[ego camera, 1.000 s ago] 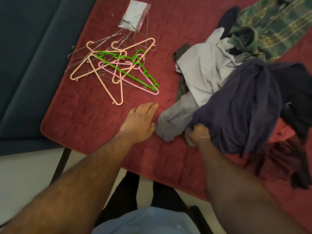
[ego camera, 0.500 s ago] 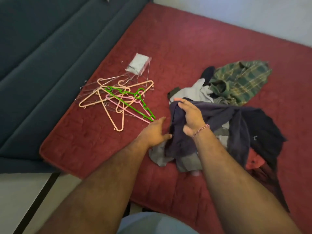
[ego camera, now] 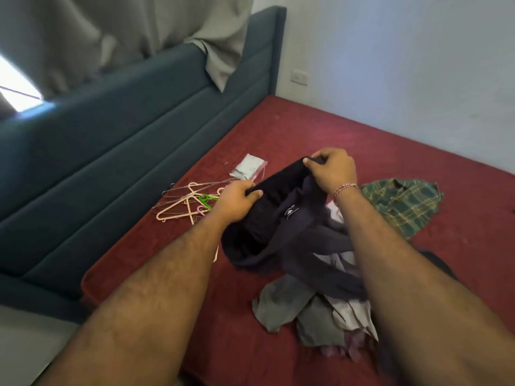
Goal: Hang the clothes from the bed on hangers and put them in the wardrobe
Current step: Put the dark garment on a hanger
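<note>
The dark purple garment (ego camera: 281,224) hangs lifted between both hands above the red bed cover (ego camera: 306,129), its lower folds trailing down onto the heap of grey clothes (ego camera: 306,310) at the near middle. A small white label shows on its inner side, just below the held edge. The left hand (ego camera: 238,201) pinches the garment's upper edge at the left, thumb on the near side and fingers curled over the far side. The right hand (ego camera: 333,169), with a thread bracelet at the wrist, grips the same edge further away and to the right, fingers curled over the cloth. The pile of hangers (ego camera: 192,201), peach, pink and green plastic with thin wire ones, lies on the bed left of the left hand, partly hidden behind it. A green plaid shirt (ego camera: 404,201) lies to the right of the right wrist.
</note>
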`<state>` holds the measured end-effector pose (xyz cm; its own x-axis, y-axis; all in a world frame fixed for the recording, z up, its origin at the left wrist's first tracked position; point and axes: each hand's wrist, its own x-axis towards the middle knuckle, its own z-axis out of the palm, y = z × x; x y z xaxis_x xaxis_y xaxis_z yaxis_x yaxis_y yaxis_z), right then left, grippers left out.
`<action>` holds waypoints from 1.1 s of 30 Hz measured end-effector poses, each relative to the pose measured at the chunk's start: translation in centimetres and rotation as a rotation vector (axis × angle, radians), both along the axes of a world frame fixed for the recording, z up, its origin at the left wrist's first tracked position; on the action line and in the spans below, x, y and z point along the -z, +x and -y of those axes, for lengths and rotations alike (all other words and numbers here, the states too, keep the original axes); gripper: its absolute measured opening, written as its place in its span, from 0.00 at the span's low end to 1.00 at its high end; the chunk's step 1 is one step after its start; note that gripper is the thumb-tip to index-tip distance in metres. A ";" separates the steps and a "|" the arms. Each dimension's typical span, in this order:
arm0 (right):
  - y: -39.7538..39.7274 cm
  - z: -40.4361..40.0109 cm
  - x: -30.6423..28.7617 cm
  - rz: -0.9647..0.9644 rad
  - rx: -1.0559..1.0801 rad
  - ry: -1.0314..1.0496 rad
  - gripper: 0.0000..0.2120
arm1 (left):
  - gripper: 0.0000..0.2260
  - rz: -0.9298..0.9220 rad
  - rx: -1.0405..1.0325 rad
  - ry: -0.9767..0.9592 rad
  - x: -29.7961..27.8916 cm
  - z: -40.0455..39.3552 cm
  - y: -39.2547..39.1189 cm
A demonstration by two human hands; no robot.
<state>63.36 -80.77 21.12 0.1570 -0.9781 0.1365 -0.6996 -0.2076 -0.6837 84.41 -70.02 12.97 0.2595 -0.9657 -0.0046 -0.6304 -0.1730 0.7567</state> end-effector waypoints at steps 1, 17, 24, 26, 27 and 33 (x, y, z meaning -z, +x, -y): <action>0.2 0.3 -1.5 -0.054 -0.010 -0.048 0.07 | 0.08 0.009 0.029 -0.016 -1.6 0.2 0.7; 8.5 -1.3 -18.8 1.014 0.033 0.155 0.08 | 0.16 0.117 -0.660 0.290 -10.5 -2.5 11.2; 9.3 -0.5 -21.1 0.501 -0.028 -0.097 0.06 | 0.17 0.330 -0.716 0.178 -18.3 -2.4 19.0; 9.7 0.0 -22.9 0.113 -0.015 -0.211 0.05 | 0.11 0.125 -0.647 0.138 -22.1 -1.8 22.5; 10.1 0.2 -23.9 -0.122 0.028 -0.287 0.05 | 0.09 -0.011 -0.596 0.118 -24.0 -1.4 23.8; 13.6 0.9 -29.8 -0.364 0.085 -0.329 0.09 | 0.10 -0.342 -0.396 -0.088 -34.7 0.0 29.4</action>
<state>76.94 -81.62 50.94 0.1731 -0.9037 0.3915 -0.9044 -0.3033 -0.3000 113.79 -70.02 47.65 0.6022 -0.7947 -0.0761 -0.2447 -0.2745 0.9299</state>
